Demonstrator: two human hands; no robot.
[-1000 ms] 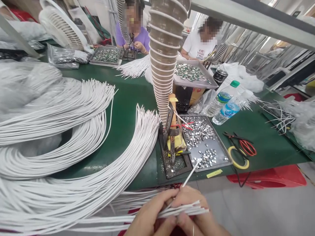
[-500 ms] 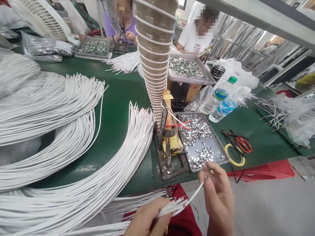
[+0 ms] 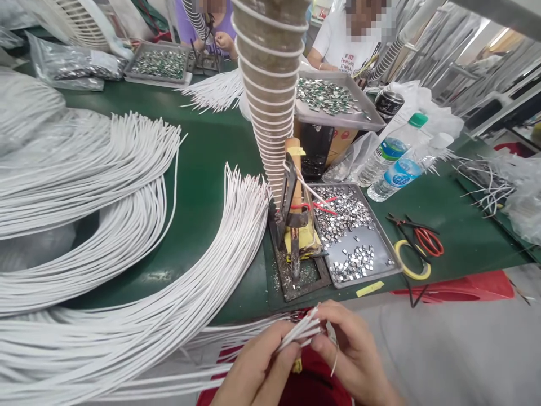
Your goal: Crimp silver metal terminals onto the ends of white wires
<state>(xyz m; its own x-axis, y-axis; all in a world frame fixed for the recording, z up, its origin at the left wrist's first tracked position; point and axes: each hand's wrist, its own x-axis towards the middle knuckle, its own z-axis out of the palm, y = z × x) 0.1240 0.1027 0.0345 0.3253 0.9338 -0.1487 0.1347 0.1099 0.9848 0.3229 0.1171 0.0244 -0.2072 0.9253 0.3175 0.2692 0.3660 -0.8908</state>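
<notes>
My left hand [image 3: 264,358] is closed around a small bunch of white cables [image 3: 302,330], their cut ends pointing up and right. Against those ends are the thumb and fingers of my right hand [image 3: 353,347], curled together. One thin white strand hangs beside the right fingers; what exactly they pinch is partly hidden. Just beyond both hands stands a soldering iron [image 3: 295,197] with a wooden handle, fixed upright in a dark metal stand [image 3: 289,290]. Beside it, a metal tray [image 3: 338,248] holds many small silvery connectors.
Thick bundles of white cables [image 3: 203,270] cover the left side of the green table [image 3: 203,141]. A ribbed duct [image 3: 273,84] hangs over the iron. Water bottles [image 3: 399,172], pliers [image 3: 422,239] and a yellow tape roll [image 3: 412,265] lie right. Two people sit opposite.
My right hand has moved left and down to the bunch in my left hand, and the single cable it stretched out is no longer extended. The view has shifted slightly.
</notes>
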